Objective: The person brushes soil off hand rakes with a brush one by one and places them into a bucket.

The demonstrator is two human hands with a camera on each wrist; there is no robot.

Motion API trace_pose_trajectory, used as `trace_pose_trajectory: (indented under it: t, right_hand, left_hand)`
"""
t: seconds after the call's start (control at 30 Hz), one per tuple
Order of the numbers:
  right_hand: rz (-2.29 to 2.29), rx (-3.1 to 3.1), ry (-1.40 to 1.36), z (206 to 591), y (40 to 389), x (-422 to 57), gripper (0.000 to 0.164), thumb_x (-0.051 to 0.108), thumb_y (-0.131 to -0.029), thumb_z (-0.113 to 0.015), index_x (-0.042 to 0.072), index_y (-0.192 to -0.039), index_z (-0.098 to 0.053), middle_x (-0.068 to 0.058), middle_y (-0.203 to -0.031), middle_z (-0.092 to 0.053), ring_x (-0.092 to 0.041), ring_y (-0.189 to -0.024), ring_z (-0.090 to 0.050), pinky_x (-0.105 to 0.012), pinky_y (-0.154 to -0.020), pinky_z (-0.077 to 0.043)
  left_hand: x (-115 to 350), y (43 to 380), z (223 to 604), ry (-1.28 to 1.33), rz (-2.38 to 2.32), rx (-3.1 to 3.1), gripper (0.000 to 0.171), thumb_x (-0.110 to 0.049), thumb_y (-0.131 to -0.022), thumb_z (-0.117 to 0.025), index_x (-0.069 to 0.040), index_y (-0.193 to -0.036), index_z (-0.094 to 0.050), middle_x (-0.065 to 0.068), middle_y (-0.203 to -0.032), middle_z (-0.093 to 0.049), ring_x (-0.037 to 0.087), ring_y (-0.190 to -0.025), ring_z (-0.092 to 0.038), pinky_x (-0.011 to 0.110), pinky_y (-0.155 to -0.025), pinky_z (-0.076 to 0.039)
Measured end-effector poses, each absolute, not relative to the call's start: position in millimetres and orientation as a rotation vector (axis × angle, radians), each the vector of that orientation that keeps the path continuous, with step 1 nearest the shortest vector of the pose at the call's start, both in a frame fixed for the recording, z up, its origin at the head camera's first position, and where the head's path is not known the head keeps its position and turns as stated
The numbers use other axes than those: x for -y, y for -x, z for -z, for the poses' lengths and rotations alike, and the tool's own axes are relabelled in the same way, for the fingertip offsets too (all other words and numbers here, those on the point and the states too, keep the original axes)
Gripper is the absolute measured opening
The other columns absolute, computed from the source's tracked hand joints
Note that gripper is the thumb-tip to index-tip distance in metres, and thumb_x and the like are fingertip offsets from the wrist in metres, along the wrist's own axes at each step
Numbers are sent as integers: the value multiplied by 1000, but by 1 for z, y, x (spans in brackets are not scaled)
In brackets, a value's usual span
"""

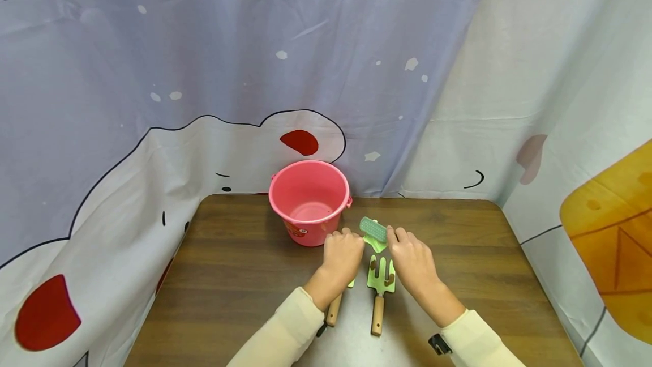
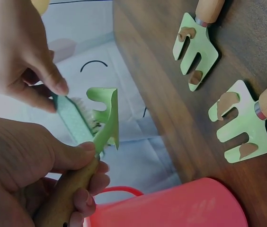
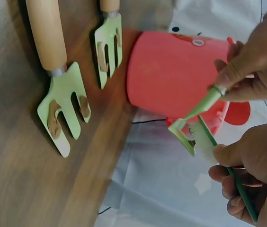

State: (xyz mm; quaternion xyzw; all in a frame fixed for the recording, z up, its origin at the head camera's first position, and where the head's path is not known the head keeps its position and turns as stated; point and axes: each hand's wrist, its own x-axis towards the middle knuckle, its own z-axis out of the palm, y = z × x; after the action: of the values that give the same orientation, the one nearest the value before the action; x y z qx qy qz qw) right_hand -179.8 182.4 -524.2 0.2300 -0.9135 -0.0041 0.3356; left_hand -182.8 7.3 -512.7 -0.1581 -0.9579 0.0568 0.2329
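Observation:
My left hand (image 1: 342, 254) grips the wooden handle (image 2: 69, 189) of a small green hand rake (image 2: 106, 113), its metal head raised above the table. My right hand (image 1: 412, 256) pinches a green brush (image 3: 240, 189) with white bristles (image 3: 203, 142). In the right wrist view the bristles lie against the rake's head, where a dark brown smear shows. Below the hands, a green garden fork (image 1: 381, 282) with brown patches on its tines lies on the table. Another fork (image 1: 333, 310) lies left of it, partly hidden by my left arm in the head view.
A pink bucket (image 1: 309, 231) stands upright at the back of the wooden table (image 1: 229, 276), just beyond my left hand. A printed curtain (image 1: 204, 72) hangs behind the table and along its sides.

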Motion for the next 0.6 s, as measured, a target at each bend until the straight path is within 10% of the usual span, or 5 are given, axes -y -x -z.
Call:
trace_pose_trajectory:
  t: [0.6]
  right_hand:
    - [66, 2255, -553, 526, 182, -180, 36, 2, -92, -43, -6, -103, -76, -16, -81, -68, -25, -56, -60, -34, -42, -47]
  left_hand:
    - [-8, 183, 515, 448, -153, 2670, 11, -13, -88, -69, -10, -81, -77, 3, -69, -63, 21, -60, -63, 34, -54, -47]
